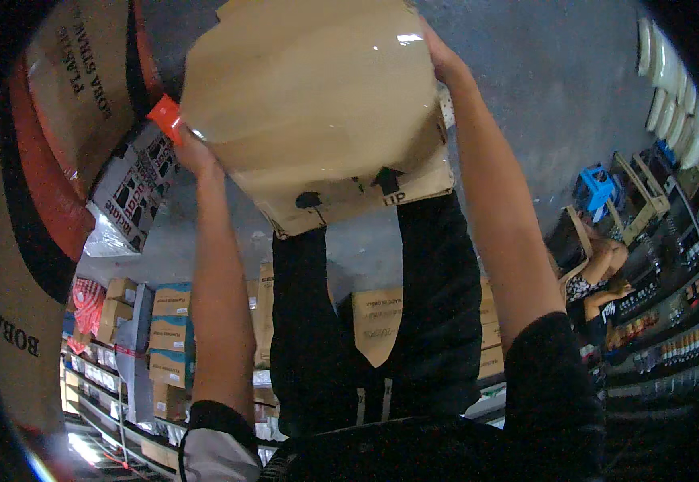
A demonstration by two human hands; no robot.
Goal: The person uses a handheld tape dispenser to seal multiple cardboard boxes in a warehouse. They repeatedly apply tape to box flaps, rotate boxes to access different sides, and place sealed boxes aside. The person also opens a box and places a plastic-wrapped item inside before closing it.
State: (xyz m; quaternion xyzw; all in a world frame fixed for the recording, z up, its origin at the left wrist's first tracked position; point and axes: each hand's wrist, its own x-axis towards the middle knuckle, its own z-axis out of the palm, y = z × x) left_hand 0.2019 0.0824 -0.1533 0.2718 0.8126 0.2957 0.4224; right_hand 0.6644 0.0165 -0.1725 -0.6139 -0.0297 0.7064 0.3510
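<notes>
A brown cardboard box [319,90] is held out in front of my black-trousered legs [337,265]. Its near edge bears a printed umbrella and an upward arrow, and glossy highlights show on its top. My left hand [194,152] grips the box's left side; the fingers are partly hidden. A small bright orange object [167,117], too unclear to name, sticks out beside those fingers, apparently held with the box. On the far right side, my right hand [444,59] holds the box, its fingertips out of sight behind the edge.
Large printed cartons [78,90] stand close on my left, above a plastic-wrapped package [123,211]. Stacked boxes [169,334] and shelving are behind me. At right, a seated person [596,271] is near wooden chairs [645,199], a blue plastic item [595,187] and bottle-lined shelves [681,349].
</notes>
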